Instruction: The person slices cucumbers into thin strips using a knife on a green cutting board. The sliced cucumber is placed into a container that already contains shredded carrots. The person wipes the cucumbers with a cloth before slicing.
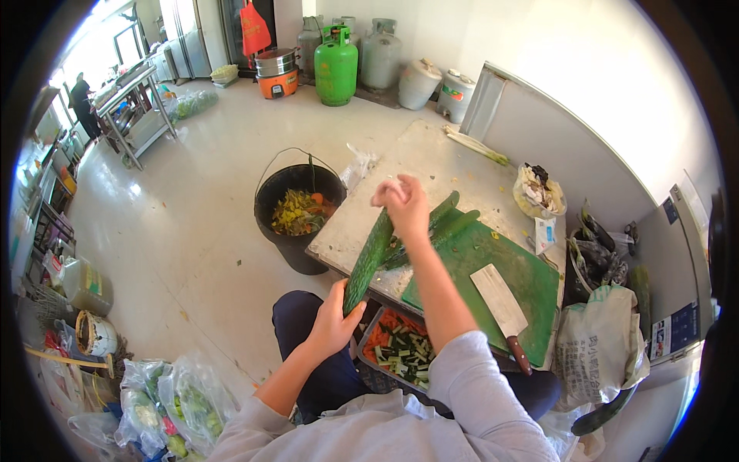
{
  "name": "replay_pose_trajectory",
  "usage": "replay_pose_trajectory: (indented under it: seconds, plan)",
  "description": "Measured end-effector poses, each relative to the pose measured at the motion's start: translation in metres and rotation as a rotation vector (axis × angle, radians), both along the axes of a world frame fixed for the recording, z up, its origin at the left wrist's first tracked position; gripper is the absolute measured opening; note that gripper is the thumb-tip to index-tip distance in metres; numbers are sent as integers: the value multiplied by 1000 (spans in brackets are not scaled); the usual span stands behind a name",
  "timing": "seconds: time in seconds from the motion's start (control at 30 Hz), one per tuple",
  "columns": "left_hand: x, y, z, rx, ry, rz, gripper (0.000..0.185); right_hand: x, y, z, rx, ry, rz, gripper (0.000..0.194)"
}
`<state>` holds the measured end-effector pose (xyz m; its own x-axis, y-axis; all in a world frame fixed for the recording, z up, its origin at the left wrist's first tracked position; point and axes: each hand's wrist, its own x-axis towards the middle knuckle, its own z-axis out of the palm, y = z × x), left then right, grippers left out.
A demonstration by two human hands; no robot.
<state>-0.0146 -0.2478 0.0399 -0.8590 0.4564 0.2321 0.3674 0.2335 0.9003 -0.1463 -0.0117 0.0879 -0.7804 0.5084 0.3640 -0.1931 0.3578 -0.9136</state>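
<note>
My left hand point(338, 317) grips the lower end of a long cucumber point(369, 260), which slants up and away over the near left edge of a low table point(352, 231). At its far tip is my right hand point(404, 208), fingers bent and slightly blurred; whether they hold anything is unclear. More cucumbers point(456, 228) lie behind my right forearm, partly on a green cutting board point(491, 248). A cleaver point(501, 300) with a wooden handle rests on the board. Below the table edge, a plastic container point(378, 365) holds cut orange and green vegetable pieces.
A black bucket point(300, 254) of vegetable scraps stands left of the table. Spring onions point(476, 145) and a bowl of mushrooms point(540, 190) are on the table's far and right sides. Eggplants point(597, 254) and a sack point(600, 346) sit right. Gas cylinders point(336, 69) stand behind; a person point(84, 107) is far left.
</note>
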Motion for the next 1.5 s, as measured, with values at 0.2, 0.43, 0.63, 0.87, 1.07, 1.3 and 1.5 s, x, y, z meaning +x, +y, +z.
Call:
replay_pose_trajectory:
  seconds: [0.2, 0.43, 0.63, 0.87, 1.07, 1.3, 1.5]
  plan:
    - [-21, -20, 2, 17, 78, -74, 50, -24, 41, 35, -360, -93, 208, 22]
    - [-33, -30, 0, 254, -617, -232, 46, -29, 61, 44, -783, -384, 661, 31]
    - [-47, -13, 6, 397, -709, -352, 34, -36, 29, -8, -927, 39, 989, 27]
    - [-73, 25, 3, 409, -646, -259, 42, 19, -8, -27, -1114, 120, 638, 43]
    - [-105, 67, 17, -8, 303, 47, 65, 46, -23, -18, -666, -81, 498, 37]
    - [-123, 51, 50, 142, 126, 210, 41, 47, 22, 2, -910, -116, 558, 39]
    - [-202, 95, 77, 160, -451, -285, 54, 60, 23, -6, -812, -130, 811, 68]
